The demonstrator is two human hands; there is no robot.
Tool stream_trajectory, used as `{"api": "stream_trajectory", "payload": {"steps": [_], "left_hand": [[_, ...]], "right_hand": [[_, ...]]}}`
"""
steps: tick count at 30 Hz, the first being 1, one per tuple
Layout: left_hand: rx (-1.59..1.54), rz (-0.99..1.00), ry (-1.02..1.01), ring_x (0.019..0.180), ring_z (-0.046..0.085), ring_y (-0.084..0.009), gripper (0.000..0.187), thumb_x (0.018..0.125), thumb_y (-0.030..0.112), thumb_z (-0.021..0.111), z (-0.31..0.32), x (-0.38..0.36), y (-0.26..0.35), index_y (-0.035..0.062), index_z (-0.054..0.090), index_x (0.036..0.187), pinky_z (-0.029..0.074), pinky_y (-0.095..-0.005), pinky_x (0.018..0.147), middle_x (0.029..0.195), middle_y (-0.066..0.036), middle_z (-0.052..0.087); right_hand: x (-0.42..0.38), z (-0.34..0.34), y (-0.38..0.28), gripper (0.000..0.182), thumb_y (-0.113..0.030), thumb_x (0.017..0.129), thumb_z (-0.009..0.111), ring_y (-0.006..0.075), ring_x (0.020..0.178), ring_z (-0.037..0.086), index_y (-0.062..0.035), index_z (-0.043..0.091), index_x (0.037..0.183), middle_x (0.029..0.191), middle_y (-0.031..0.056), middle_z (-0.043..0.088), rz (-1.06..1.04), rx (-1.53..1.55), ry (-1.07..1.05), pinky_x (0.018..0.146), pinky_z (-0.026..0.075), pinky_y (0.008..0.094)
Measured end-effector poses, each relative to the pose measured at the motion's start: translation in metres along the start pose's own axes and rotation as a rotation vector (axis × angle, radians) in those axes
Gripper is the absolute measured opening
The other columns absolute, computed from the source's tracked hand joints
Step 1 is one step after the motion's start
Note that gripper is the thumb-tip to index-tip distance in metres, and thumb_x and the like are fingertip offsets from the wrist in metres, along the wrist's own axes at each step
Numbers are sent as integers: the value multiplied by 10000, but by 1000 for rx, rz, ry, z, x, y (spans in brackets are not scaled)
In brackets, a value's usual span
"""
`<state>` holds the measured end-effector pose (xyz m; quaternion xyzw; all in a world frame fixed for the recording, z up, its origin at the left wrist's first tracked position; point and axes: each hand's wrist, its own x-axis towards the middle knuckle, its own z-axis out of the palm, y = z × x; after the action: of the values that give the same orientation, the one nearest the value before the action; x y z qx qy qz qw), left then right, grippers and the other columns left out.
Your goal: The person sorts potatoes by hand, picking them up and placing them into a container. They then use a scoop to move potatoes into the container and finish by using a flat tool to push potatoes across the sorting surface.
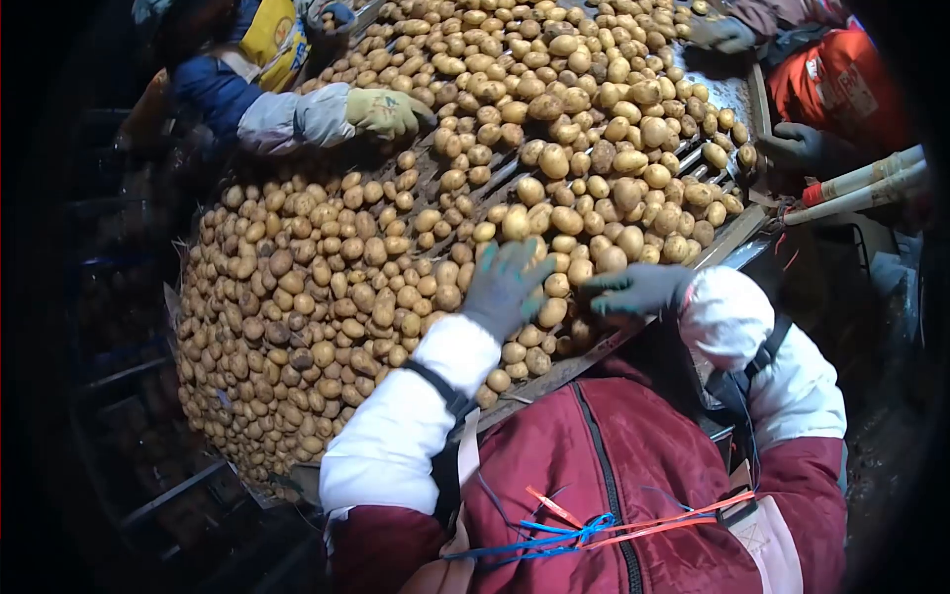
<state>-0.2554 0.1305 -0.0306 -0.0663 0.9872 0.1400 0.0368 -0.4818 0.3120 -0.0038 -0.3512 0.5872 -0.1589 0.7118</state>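
Note:
Potatoes point(307, 297) of many sizes lie heaped over the sorting table in front of me. My left hand point(503, 289), in a grey glove with green fingertips, rests on the heap with its fingers spread over several potatoes. To its right, near the table's front edge, is my right hand point(635, 290) in a similar glove. Its fingers stretch left beside a potato point(611, 259), not wrapped round it. Neither palm shows, and I see nothing gripped in either hand.
A wooden rail point(732, 236) edges the table. Slats point(505, 188) show between potatoes. At the far left, a co-worker's gloved hand point(388, 112) touches the heap. Another co-worker's gloved hand point(722, 36) is at the far right. White pipes point(866, 188) jut in at right.

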Motion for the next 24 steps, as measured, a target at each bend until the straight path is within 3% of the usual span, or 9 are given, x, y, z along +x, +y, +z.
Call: {"api": "stream_trajectory", "payload": {"steps": [6,10,12,13,14,17,18,22,24], "left_hand": [[105,-412,250,1374,382,-326,686,823,414,715,-13,33,-60,232,474,1438,272,-540,1148,1448,-129,460],[54,-337,359,1361,397,-369,661,850,323,725,-54,-46,-46,103,482,1424,316,-492,1141,1468,-188,447],[39,-346,294,1385,377,-384,724,834,343,748,-50,-99,-25,110,454,1454,291,-509,1162,1463,-188,445],[2,-382,207,1398,361,-401,769,823,373,757,-50,-123,-6,117,434,1473,274,-516,1175,1471,-192,436],[-8,-340,211,1412,335,-410,829,791,426,773,-30,-149,2,134,424,1484,263,-522,1177,1484,-191,417],[50,-388,60,1443,279,-383,858,775,509,752,-6,-170,26,165,423,1488,254,-553,1158,1503,-151,395],[125,-384,13,1451,261,-369,848,781,526,737,-3,-171,30,179,423,1487,253,-566,1149,1505,-129,391],[150,-390,-33,1439,259,-397,824,777,490,740,-14,-134,13,230,420,1489,336,-563,1093,1542,-78,353],[132,-365,61,1424,257,-440,840,783,416,756,3,-122,-7,239,377,1512,392,-553,1070,1566,-96,303]], "right_hand": [[32,-73,-37,528,-415,932,636,186,1066,629,-109,592,1360,1219,81,678,-390,-75,707,947,501,320],[3,-41,-38,403,-358,969,645,86,826,633,-115,661,1290,1076,6,688,-294,238,638,734,530,250],[0,5,-22,430,-391,957,647,101,910,636,-113,664,1284,1107,34,705,-223,161,512,796,534,272],[7,27,-3,568,-540,933,606,243,1170,612,-116,649,1309,1298,150,642,-199,60,373,1055,450,354],[-10,54,-30,527,-493,952,604,235,1203,597,-113,646,1314,1307,138,642,-119,-38,269,1085,420,343],[34,113,-9,474,-403,965,617,210,1189,586,-102,623,1330,1277,103,652,-327,107,-16,1041,440,324],[39,128,-24,459,-391,953,620,206,1191,586,-107,631,1313,1266,102,653,-228,174,-124,1028,447,327],[84,162,-36,520,-320,951,590,212,1184,586,-176,504,1442,1291,95,640,-335,-65,-187,1029,441,337],[77,149,-59,609,-286,966,599,195,1276,514,-108,401,1513,1436,107,545,-260,94,-185,1094,389,336]]}}
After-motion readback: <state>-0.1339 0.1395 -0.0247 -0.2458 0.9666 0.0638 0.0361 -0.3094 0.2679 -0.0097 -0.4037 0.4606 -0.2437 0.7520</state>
